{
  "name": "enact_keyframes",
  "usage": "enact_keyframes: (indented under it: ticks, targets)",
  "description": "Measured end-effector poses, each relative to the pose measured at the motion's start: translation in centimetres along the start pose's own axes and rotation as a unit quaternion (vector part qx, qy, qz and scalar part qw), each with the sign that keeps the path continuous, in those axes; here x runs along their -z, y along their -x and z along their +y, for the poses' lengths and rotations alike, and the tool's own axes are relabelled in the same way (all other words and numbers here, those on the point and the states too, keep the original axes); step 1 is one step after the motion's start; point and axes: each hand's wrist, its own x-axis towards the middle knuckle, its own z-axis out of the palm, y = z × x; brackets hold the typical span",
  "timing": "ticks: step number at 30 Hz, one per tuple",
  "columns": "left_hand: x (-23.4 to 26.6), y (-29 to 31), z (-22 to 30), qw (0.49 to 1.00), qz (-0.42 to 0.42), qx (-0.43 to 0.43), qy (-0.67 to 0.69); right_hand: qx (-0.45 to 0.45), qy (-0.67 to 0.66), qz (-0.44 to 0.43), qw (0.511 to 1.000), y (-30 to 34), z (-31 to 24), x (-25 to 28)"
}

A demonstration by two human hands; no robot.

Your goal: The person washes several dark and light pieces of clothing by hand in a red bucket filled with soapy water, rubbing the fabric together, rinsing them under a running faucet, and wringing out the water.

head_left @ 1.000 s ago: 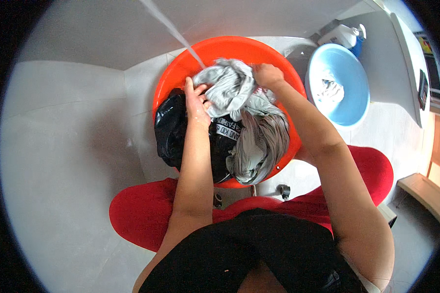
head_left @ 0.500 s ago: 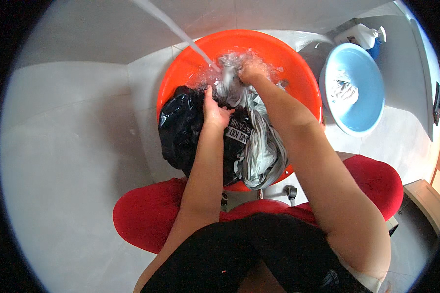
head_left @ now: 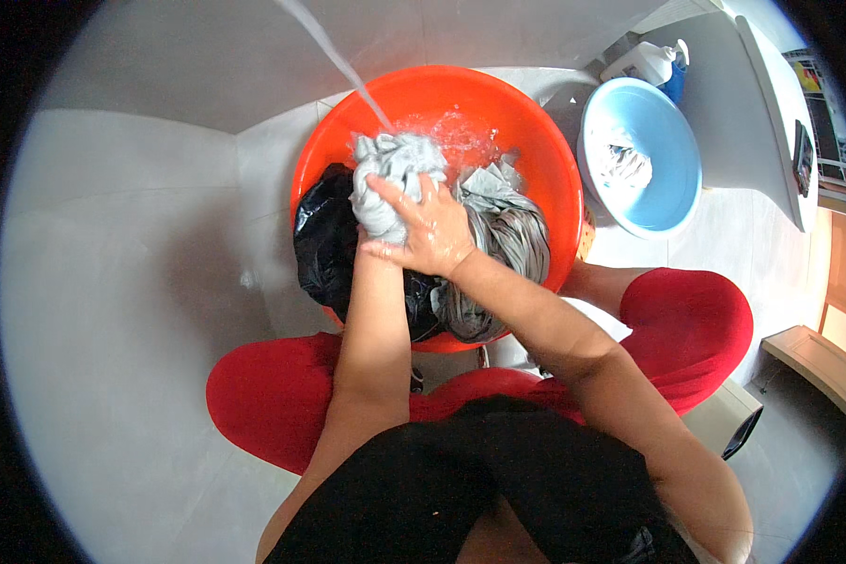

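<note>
While water [head_left: 338, 61] pours down just past it, the wet light grey cloth [head_left: 397, 158] sits bunched up under your right hand [head_left: 432, 228]. That hand is wide, with its fingers spread apart, and it presses on the near right side of the bunch. Your left hand is mostly hidden behind the cloth, so I cannot tell if its fingers are bent or straight. The bunch is in front of your left wrist, over the big orange tub [head_left: 540, 132]. Near it are black cloth [head_left: 321, 242] and darker grey cloth [head_left: 519, 235].
</note>
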Motion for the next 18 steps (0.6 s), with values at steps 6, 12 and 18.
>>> enact_keyframes:
  ticks: [6, 12, 18]
  targets:
    - [-1.6, 0.4, -0.1, 0.995, 0.036, -0.052, 0.082, -0.167, -0.020, -0.100, 0.981, -3.4, -0.6, 2.3]
    - [-8.5, 2.1, 1.2, 0.932, 0.234, -0.105, -0.257, -0.312, -0.261, -0.174, 0.897, -6.9, 5.8, 0.8]
    - [-10.6, 3.3, 5.0, 0.913, 0.227, -0.188, -0.284, -0.398, -0.234, -0.172, 0.870, -6.6, 9.9, 5.3]
